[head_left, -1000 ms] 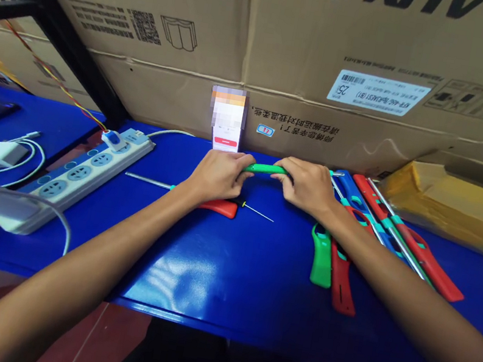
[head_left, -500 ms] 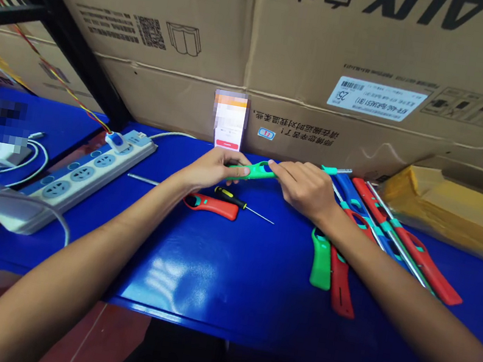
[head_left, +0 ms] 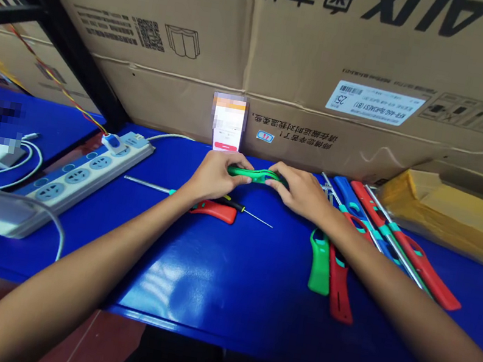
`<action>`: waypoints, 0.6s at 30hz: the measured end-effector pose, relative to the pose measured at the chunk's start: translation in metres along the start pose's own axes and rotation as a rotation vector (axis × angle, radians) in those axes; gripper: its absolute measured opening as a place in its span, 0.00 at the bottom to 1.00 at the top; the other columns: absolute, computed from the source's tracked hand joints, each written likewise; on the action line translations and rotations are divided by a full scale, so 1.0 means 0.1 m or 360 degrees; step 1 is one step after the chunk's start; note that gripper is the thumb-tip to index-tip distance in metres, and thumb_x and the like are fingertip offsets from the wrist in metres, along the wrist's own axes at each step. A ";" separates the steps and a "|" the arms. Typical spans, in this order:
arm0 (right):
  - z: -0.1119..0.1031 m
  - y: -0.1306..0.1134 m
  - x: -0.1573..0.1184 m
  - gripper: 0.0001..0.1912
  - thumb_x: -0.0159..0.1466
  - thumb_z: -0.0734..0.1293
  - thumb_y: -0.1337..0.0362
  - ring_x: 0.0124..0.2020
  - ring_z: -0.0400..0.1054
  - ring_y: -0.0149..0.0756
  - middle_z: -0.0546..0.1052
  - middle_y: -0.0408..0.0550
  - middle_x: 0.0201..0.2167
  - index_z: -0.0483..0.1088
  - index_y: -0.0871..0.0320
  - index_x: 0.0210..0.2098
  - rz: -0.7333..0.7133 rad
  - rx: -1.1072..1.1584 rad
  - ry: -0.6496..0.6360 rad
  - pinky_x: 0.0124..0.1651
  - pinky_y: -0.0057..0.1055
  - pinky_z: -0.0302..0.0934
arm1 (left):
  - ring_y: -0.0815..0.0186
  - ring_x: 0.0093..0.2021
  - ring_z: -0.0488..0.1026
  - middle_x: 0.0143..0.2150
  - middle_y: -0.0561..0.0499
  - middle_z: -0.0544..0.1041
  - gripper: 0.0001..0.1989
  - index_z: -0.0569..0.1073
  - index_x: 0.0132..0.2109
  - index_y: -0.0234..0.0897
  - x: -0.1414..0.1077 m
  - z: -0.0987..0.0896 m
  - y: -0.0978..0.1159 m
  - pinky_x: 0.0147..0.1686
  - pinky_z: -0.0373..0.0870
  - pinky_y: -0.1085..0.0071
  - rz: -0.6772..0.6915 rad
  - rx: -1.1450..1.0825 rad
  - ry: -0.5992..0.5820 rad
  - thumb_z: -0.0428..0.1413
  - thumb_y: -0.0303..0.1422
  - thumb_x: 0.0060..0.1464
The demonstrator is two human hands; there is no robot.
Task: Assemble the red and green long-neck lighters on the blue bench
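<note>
Between my two hands, above the far part of the blue table (head_left: 223, 289), is a green long-necked lighter (head_left: 261, 177). My left hand (head_left: 220, 174) pinches its left end between thumb and fingers. On its right end the thumb and fingers of my right hand (head_left: 299, 192) are closed; the metal tube shows beyond that hand. Below my left hand lie a red lighter (head_left: 216, 211), partly hidden by the wrist, and a thin black-and-yellow screwdriver (head_left: 257, 215). Near my right forearm lie another green lighter (head_left: 320, 265) and a red lighter (head_left: 342, 290).
More red and blue lighters (head_left: 428, 268) lie at the right, beside an open cardboard box (head_left: 461, 221). A phone (head_left: 228, 126) leans on the large carton (head_left: 292, 41) behind. A white power strip (head_left: 79, 178) with cables lies at the left.
The green lighter has been turned so its narrow edge faces me. My right hand has shifted its grip, with the thumb now on the near side.
</note>
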State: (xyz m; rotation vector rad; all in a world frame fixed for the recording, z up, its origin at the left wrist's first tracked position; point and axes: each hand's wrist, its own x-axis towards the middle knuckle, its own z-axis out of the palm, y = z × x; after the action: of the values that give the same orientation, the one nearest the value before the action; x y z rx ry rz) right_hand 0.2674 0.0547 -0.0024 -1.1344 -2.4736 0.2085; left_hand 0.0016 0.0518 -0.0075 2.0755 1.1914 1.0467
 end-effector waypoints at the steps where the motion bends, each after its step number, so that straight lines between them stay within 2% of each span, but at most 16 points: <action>1: 0.02 0.00 0.00 0.12 0.80 0.65 0.57 0.52 0.82 0.53 0.86 0.55 0.53 0.76 0.53 0.58 -0.0017 0.0035 0.0008 0.53 0.43 0.70 | 0.60 0.40 0.84 0.42 0.48 0.89 0.09 0.87 0.46 0.37 -0.01 0.01 0.00 0.46 0.79 0.63 0.0026 0.0030 0.0008 0.68 0.31 0.58; 4: 0.08 0.02 0.00 0.12 0.81 0.63 0.58 0.51 0.81 0.50 0.87 0.53 0.52 0.77 0.52 0.56 -0.0040 0.0121 0.0079 0.53 0.42 0.69 | 0.60 0.42 0.84 0.44 0.48 0.89 0.09 0.87 0.47 0.38 -0.03 0.04 0.01 0.47 0.78 0.63 0.0123 0.0146 0.0030 0.67 0.31 0.60; 7: 0.15 0.05 -0.01 0.11 0.80 0.63 0.60 0.50 0.81 0.50 0.87 0.52 0.49 0.79 0.52 0.52 -0.0050 0.0141 0.0136 0.53 0.40 0.68 | 0.59 0.42 0.84 0.44 0.49 0.89 0.08 0.85 0.47 0.39 -0.04 0.07 0.02 0.46 0.77 0.64 0.0199 0.0355 -0.0033 0.67 0.31 0.60; 10: 0.20 0.08 -0.02 0.11 0.80 0.64 0.61 0.51 0.80 0.49 0.86 0.53 0.49 0.79 0.52 0.49 -0.0084 0.0113 0.0105 0.54 0.40 0.68 | 0.58 0.40 0.83 0.43 0.48 0.88 0.07 0.84 0.47 0.39 -0.04 0.08 0.03 0.41 0.74 0.64 0.0177 0.0638 -0.0191 0.67 0.30 0.61; 14: 0.22 0.10 -0.03 0.10 0.80 0.64 0.61 0.51 0.79 0.49 0.86 0.52 0.49 0.79 0.52 0.49 -0.0089 0.0098 0.0058 0.54 0.40 0.68 | 0.55 0.43 0.83 0.47 0.45 0.87 0.08 0.84 0.50 0.37 -0.03 0.07 0.05 0.43 0.74 0.63 0.0179 0.0825 -0.0371 0.67 0.32 0.66; 18: 0.22 0.09 -0.04 0.09 0.79 0.64 0.62 0.51 0.78 0.50 0.85 0.53 0.48 0.78 0.52 0.48 -0.0107 0.0112 0.0038 0.54 0.41 0.67 | 0.54 0.46 0.83 0.46 0.44 0.86 0.06 0.84 0.49 0.36 -0.05 0.09 0.07 0.45 0.76 0.61 0.0218 0.0861 -0.0370 0.65 0.30 0.67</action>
State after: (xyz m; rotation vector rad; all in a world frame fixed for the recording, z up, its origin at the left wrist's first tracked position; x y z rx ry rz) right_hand 0.2670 0.0587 -0.0265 -1.0178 -2.4585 0.2584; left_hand 0.0109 0.0440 -0.0096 2.6351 1.3288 0.5472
